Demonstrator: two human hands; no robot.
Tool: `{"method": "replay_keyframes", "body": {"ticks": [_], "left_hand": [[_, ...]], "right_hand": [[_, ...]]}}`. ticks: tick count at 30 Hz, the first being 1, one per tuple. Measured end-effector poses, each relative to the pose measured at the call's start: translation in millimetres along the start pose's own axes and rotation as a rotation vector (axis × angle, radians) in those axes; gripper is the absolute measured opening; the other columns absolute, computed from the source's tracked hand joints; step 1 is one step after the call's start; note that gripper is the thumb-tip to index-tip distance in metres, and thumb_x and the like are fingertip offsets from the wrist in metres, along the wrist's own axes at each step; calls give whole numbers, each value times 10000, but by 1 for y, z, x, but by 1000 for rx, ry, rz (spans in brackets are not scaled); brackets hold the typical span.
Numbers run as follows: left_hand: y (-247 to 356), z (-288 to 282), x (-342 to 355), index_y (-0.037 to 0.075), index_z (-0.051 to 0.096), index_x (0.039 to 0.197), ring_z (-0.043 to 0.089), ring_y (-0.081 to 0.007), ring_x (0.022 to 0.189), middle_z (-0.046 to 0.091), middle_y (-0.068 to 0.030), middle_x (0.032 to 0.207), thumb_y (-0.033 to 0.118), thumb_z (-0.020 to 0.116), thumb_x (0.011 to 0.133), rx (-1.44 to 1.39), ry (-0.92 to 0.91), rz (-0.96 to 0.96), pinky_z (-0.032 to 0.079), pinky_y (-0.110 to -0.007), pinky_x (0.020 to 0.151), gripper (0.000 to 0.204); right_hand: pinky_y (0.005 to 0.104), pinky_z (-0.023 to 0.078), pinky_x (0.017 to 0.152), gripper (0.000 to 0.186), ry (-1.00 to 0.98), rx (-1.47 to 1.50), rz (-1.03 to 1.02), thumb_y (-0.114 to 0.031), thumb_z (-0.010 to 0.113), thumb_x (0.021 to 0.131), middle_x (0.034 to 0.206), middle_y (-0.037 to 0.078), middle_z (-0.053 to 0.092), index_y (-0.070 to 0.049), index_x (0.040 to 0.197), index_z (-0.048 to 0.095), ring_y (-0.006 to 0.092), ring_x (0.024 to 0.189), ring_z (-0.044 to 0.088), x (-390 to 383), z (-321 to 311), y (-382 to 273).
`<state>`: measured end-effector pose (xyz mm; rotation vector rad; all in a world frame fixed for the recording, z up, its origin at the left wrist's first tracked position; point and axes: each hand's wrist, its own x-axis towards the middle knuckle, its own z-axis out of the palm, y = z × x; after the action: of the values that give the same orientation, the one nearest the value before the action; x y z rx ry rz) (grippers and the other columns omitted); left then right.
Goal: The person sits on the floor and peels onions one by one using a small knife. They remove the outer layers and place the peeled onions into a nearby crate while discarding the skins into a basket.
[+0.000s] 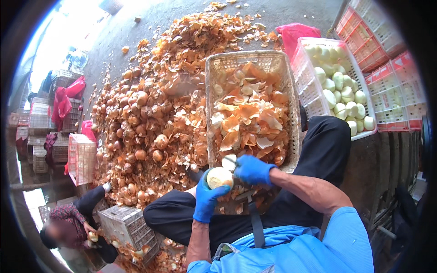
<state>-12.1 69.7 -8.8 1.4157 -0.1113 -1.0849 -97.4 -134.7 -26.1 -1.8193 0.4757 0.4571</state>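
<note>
My left hand (208, 196), in a blue glove, is wrapped round a pale, mostly peeled onion (220, 178) in front of my lap. Just right of it, my right hand (253, 170), also blue-gloved, is closed round what looks like a small knife, its handle hidden in the fist. A short dark blade shows against a white cut piece of onion (228, 163) at the top of the held onion. Directly beyond both hands stands a whitish plastic crate (212, 109), filled with orange-brown onion skins (252, 120) and pale trimmings.
To the left spreads a large pile of unpeeled onions (136, 102) among loose skins. Peeled onions fill a white crate (306, 77) at the right, near stacked red-and-white crates (389, 98). Another person (68, 227) sits at lower left holding an onion, beside an upturned crate (129, 227).
</note>
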Motion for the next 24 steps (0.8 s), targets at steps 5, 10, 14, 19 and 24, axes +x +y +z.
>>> {"method": "replay_keyframes", "body": {"ticks": [5, 10, 14, 19, 24], "left_hand": [[33, 16, 29, -13, 473, 1414, 652, -234, 1130, 632, -135, 1254, 63, 834, 657, 1, -18, 177, 557, -365, 971, 842], [48, 33, 34, -8, 455, 1438, 648, -236, 1145, 620, -130, 1280, 18, 825, 654, 71, -37, 223, 561, -368, 970, 868], [48, 42, 26, 7, 454, 1446, 648, -240, 1150, 621, -125, 1283, 11, 822, 641, 93, -77, 243, 565, -370, 968, 885], [51, 45, 17, 31, 454, 1450, 637, -241, 1170, 611, -115, 1292, 28, 807, 615, 15, -75, 229, 564, -362, 972, 907], [43, 38, 1, 44, 458, 1435, 617, -237, 1190, 597, -95, 1282, 13, 815, 611, 24, 14, 281, 556, -355, 986, 899]], "right_hand": [[264, 466, 463, 268, 228, 659, 132, -237, 612, 980, 735, 52, 631, -9, 1117, 648, 106, 532, 572, -2, -46, -11], [257, 481, 515, 246, 222, 1060, 149, -273, 685, 956, 742, 49, 655, -27, 951, 667, 122, 570, 598, -18, -53, -23], [256, 477, 486, 156, 168, 1174, 58, -184, 758, 904, 702, 22, 646, -63, 904, 660, 94, 552, 596, -21, -48, -11], [267, 476, 458, 158, 345, 1239, 79, -154, 767, 893, 692, 29, 653, -35, 899, 664, 102, 544, 605, -17, -50, -9], [251, 466, 519, 226, 564, 740, 5, -229, 763, 913, 697, 22, 637, -26, 886, 667, 78, 588, 576, -12, -57, 1]]}}
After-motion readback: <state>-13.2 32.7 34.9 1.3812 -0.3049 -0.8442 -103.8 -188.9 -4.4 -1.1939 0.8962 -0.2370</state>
